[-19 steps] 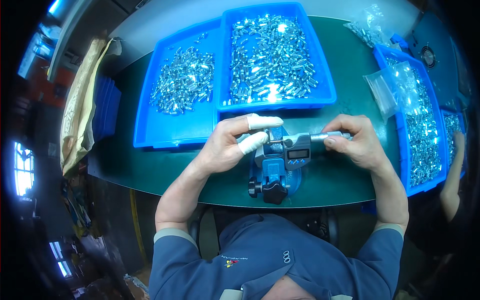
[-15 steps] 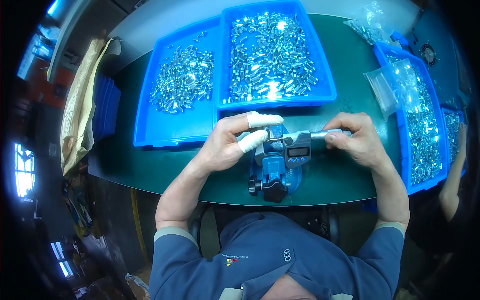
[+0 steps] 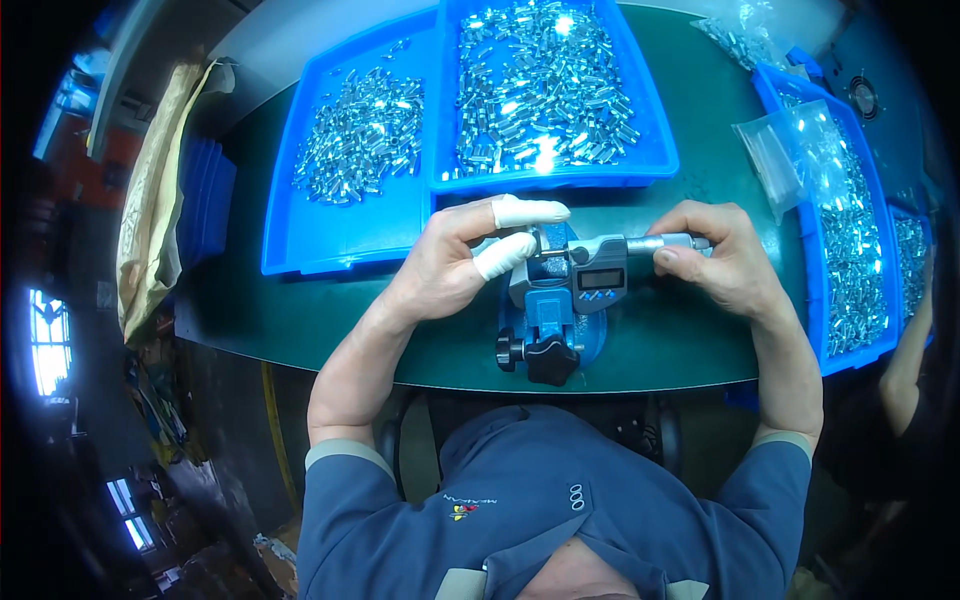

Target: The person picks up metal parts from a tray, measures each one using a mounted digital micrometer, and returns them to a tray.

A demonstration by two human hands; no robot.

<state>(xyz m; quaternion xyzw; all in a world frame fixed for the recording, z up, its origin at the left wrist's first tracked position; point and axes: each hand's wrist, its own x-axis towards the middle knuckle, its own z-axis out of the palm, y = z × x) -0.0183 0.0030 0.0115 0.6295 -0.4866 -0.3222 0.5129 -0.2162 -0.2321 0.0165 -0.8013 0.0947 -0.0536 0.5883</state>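
Worktable (image 3: 690, 350): green top, curved front edge, worker seated at it. Two large blue trays at the back, both carrying loose shiny metal pieces; the right-hand tray (image 3: 555, 183) overlaps the edge of the left-hand tray (image 3: 340, 240), whose near part is bare. Long blue tray (image 3: 816, 300) at far right, same kind of load, clear plastic bag (image 3: 775, 165) lying across its left edge. Brown paper (image 3: 150, 200) stands at the left, beside stacked blue bins (image 3: 205, 210). Co-worker's forearm (image 3: 905, 375) at the right rim.

Blue stand (image 3: 548, 310) with black knobs, near the front edge. Micrometer (image 3: 605, 262) mounted in it, grey, small display facing up, lying crosswise between the hands.

Left hand (image 3: 445, 255): thumb and forefinger narrow, tips at the measuring gap. Right hand (image 3: 725, 262): thumb and forefinger closed around the thimble (image 3: 660, 243). White finger covers (image 3: 525, 212) on left thumb and forefinger.

Small metal piece (image 3: 546, 242) at the left fingertips, by the gap; too small to tell whether the fingers pinch it
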